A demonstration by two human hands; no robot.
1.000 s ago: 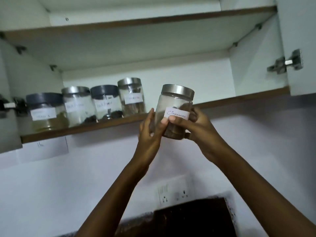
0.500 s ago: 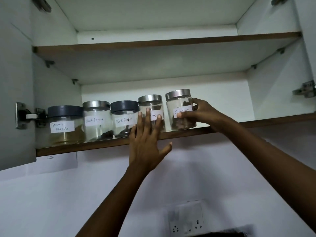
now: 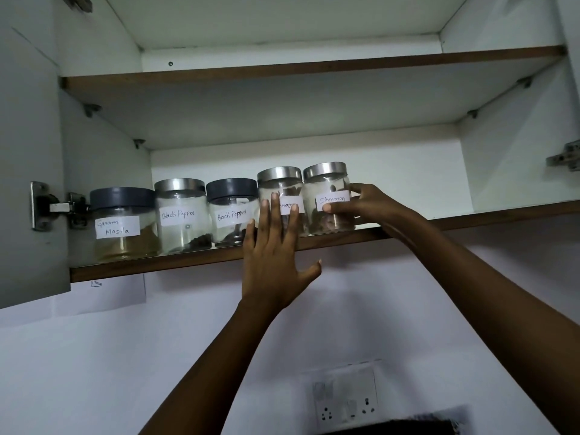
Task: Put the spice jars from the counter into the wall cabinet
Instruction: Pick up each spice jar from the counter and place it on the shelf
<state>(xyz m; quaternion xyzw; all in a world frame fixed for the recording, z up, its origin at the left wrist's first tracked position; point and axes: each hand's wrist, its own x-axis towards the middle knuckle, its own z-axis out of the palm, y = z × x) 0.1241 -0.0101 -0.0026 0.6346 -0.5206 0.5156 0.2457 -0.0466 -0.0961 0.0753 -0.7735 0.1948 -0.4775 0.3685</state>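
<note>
Several labelled spice jars stand in a row on the lower shelf (image 3: 470,219) of the open wall cabinet. The rightmost is a clear cinnamon jar (image 3: 328,186) with a steel lid, standing on the shelf. My right hand (image 3: 367,207) grips its right side, thumb on the label. Beside it is a second cinnamon jar (image 3: 279,189); my left hand (image 3: 273,259) has straight fingers against its front. Further left stand two black pepper jars (image 3: 230,211) (image 3: 182,215) and a garam masala jar (image 3: 124,224).
The upper shelf (image 3: 314,62) runs across above. The cabinet's left door (image 3: 28,183) hangs open with its hinge (image 3: 59,207) by the jars; another hinge (image 3: 565,157) sits at the right. A wall socket (image 3: 345,403) lies below.
The cinnamon jar went from in front of the cabinet, held by both hands, onto the shelf at the right end of the row. My left hand let go and moved to the neighbouring jar.
</note>
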